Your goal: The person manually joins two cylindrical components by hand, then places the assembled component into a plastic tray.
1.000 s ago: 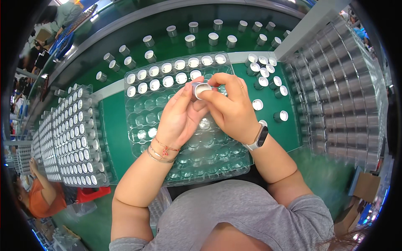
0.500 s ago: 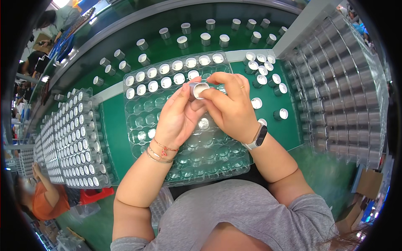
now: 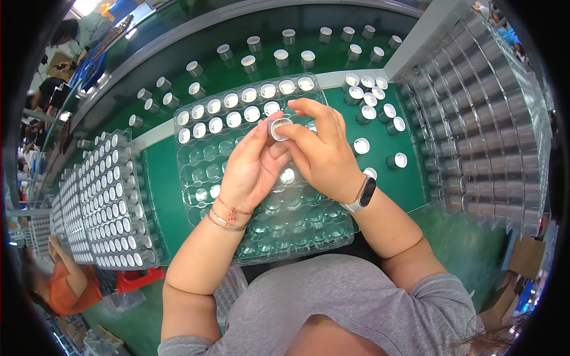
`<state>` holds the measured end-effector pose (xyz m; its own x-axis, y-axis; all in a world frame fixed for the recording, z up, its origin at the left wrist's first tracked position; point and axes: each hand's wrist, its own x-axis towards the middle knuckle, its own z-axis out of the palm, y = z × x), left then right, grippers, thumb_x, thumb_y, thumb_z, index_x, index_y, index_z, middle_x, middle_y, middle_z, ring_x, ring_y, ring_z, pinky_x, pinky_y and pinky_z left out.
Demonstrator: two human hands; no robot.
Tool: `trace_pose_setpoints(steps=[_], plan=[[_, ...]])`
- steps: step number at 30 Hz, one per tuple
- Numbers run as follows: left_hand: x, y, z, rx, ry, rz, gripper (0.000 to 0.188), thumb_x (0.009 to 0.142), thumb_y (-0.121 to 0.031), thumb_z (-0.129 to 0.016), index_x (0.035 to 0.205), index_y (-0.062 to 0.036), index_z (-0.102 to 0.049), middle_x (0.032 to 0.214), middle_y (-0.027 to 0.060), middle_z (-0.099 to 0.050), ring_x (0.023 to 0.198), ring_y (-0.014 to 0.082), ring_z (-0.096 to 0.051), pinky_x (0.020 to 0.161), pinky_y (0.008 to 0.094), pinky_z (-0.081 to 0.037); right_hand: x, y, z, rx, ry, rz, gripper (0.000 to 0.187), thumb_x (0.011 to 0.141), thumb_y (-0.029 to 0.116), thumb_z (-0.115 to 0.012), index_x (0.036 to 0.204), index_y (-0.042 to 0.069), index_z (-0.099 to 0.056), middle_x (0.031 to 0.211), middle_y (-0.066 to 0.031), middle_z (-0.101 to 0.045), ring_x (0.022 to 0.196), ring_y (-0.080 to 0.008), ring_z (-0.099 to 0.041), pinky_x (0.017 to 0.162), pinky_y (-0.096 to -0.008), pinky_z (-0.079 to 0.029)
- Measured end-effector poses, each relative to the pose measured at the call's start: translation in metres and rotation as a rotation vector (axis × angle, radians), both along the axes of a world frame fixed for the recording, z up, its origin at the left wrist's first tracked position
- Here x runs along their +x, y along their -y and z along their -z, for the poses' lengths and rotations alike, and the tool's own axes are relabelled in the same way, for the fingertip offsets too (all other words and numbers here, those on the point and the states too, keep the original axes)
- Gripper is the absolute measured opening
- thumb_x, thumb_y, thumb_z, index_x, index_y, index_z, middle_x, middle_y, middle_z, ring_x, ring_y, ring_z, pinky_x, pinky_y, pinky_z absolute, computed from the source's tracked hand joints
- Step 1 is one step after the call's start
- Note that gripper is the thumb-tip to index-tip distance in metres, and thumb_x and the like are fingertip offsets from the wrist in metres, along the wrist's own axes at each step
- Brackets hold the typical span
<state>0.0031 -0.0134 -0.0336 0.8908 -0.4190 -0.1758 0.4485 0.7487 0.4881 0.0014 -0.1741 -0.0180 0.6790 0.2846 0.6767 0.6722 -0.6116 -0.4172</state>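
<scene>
Over the clear plastic tray (image 3: 205,194), my left hand (image 3: 252,160) holds a small grey metal cup (image 3: 276,135) with a white top, its fingers wrapped round the side. My right hand (image 3: 329,154) meets the same cup from the right, index fingertip on the white inner face and thumb low by the wall; its other fingers are partly raised. Several like cups, white tops up, fill the two far rows of the tray, such as the cup (image 3: 235,118) beyond my hands. Most of the nearer pockets hold no cups.
A loose group of cups (image 3: 369,113) stands on the green table (image 3: 380,188) at right. More cups (image 3: 280,58) stand on the green belt (image 3: 217,76) beyond. Filled trays (image 3: 116,202) are stacked at left, and a tall tray stack (image 3: 484,130) rises at right. A person in orange (image 3: 71,285) sits far left.
The cups on the belt have shifted left. My right index finger reaches farther over the cup's top, and the cup has tilted a little. My left hand stays almost still.
</scene>
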Motion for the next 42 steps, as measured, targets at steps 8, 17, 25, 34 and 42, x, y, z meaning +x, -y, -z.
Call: trace_pose_setpoints(steps=[8,17,25,34,42], plan=[[-0.001,-0.001,0.000,0.012,0.004,-0.006,0.037,0.104,-0.024,-0.041,0.130,0.0022,-0.046,0.117,0.0106,-0.061,0.109,0.0243,-0.060,0.101,0.0402,-0.046,0.000,0.004,-0.002,-0.066,0.011,-0.013,0.035,0.073,0.001,-0.071,0.104,0.012,-0.063,0.123,-0.0107,-0.053,0.104,-0.0269,-0.056,0.093,-0.0428,-0.041],[-0.002,-0.001,-0.009,0.086,0.039,0.066,0.042,0.103,-0.024,-0.043,0.135,0.0046,-0.040,0.124,0.0160,-0.057,0.114,0.0293,-0.059,0.100,0.0421,-0.048,0.002,0.011,-0.003,0.190,-0.175,-0.185,0.042,0.077,-0.001,-0.067,0.117,0.002,-0.055,0.113,-0.0130,-0.058,0.099,-0.0259,-0.059,0.090,-0.0347,-0.047],[-0.013,0.001,-0.023,0.715,0.302,-0.127,0.034,0.098,-0.022,-0.052,0.122,0.0018,-0.054,0.113,0.0104,-0.061,0.101,0.0212,-0.062,0.092,0.0329,-0.049,0.019,0.028,0.000,0.375,-0.529,-0.034,0.035,0.086,0.001,-0.063,0.120,0.000,-0.057,0.103,-0.0062,-0.054,0.085,-0.0114,-0.056,0.080,-0.0256,-0.048],[-0.030,0.011,-0.026,1.393,1.157,0.002,0.011,0.081,-0.012,-0.067,0.090,-0.0055,-0.066,0.084,0.0090,-0.065,0.077,0.0254,-0.063,0.068,0.0339,-0.051,0.039,0.021,-0.005,-0.023,-0.430,0.059,0.032,0.083,0.008,-0.070,0.111,-0.002,-0.060,0.100,-0.0111,-0.058,0.072,-0.0182,-0.064,0.069,-0.0272,-0.053],[-0.032,0.007,-0.018,1.318,1.224,-0.114,0.011,0.081,-0.015,-0.067,0.089,-0.0080,-0.066,0.084,0.0073,-0.065,0.075,0.0271,-0.064,0.066,0.0370,-0.051,0.065,0.008,-0.003,-0.334,-0.406,0.040,0.040,0.077,0.015,-0.075,0.110,-0.003,-0.063,0.094,-0.0157,-0.061,0.076,-0.0275,-0.061,0.071,-0.0373,-0.049]])
